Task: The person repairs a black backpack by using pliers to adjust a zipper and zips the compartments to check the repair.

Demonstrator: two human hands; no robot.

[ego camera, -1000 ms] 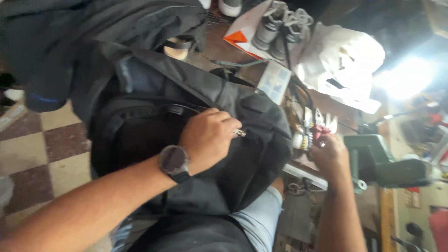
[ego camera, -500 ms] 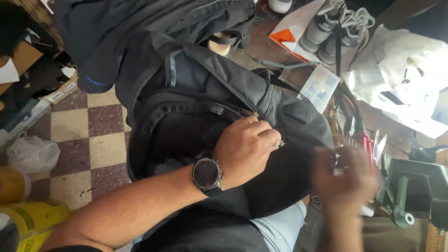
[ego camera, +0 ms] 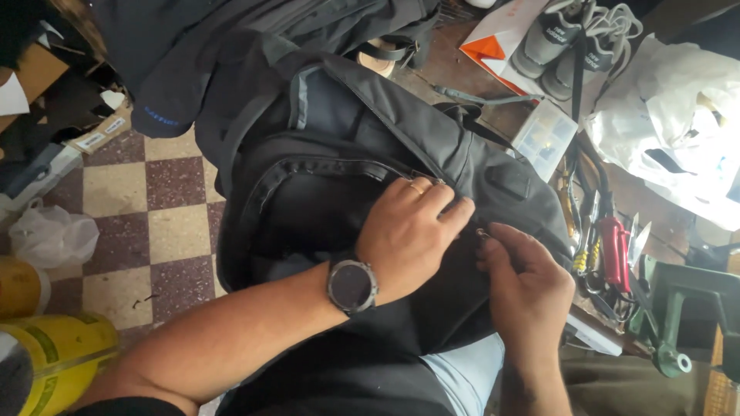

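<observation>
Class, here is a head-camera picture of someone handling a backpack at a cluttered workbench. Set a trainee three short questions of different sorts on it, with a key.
1. True or false: the left hand rests on the black backpack beside its zip.
2. What does the right hand pinch? A) a small metal piece B) a shoe C) a yellow can
3. What is worn on the left wrist?

Key
1. True.
2. A; too small to tell its kind.
3. A dark wristwatch.
</observation>
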